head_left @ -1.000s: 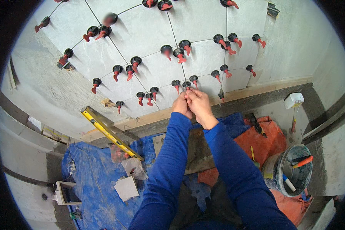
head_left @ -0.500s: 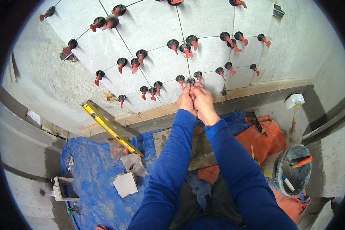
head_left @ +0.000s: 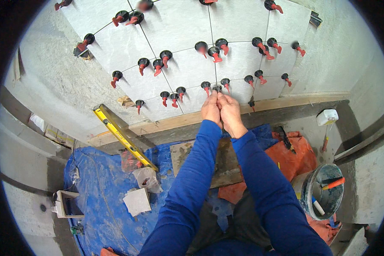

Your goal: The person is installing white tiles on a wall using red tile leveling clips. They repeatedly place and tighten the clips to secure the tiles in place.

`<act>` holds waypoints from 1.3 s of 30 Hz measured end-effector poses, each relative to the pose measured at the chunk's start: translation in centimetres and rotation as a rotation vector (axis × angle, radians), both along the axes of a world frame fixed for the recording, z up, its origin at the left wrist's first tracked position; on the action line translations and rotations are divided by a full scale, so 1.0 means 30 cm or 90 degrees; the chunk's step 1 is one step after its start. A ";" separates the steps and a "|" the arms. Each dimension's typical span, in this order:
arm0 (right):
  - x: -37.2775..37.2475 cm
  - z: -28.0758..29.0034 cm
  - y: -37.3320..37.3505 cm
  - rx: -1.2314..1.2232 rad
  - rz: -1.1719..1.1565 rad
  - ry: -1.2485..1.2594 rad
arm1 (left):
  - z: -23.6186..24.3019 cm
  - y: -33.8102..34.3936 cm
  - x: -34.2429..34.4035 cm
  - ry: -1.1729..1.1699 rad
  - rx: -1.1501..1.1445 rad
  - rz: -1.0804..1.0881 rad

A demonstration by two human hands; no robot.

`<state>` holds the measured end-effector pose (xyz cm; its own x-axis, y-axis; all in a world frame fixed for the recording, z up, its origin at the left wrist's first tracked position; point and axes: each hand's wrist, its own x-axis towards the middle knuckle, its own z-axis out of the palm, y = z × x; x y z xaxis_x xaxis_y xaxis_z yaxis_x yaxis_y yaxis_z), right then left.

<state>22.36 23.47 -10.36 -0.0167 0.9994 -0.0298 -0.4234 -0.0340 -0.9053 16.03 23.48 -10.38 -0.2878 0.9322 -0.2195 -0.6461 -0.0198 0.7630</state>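
Both arms, in blue sleeves, reach forward to the wall. The fingers of my left hand (head_left: 210,111) and my right hand (head_left: 231,114) are closed together around a tile leveler (head_left: 217,88) at the lower end of a vertical joint. Its black round base shows above the fingertips; its handle is hidden. Close by on either side sit another leveler (head_left: 205,85) with a red handle and a similar leveler (head_left: 225,82). They press on light grey wall tiles (head_left: 192,70), whose joints carry several more such levelers.
A wooden batten (head_left: 175,119) runs under the tiles. A yellow spirit level (head_left: 124,138) leans at the left. Blue sheeting (head_left: 94,179) covers the floor, with tile offcuts (head_left: 137,202) and a plastic bag (head_left: 147,179). At right stand a bucket (head_left: 305,190) with tools and orange sheeting (head_left: 301,153).
The whole view has shifted slightly, so the wall and levelers appear further right. Both hands stay closed at the same leveler, with a small change in finger position.
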 end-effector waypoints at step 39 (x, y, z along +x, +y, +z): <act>-0.041 0.075 -0.045 0.177 -0.308 -0.544 | -0.026 -0.031 -0.079 -0.036 -0.088 -0.043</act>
<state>21.12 22.13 -8.12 0.3092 0.8666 0.3916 0.4549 0.2268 -0.8612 13.65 22.55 -11.16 -0.2090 0.9086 -0.3617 -0.6850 0.1279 0.7172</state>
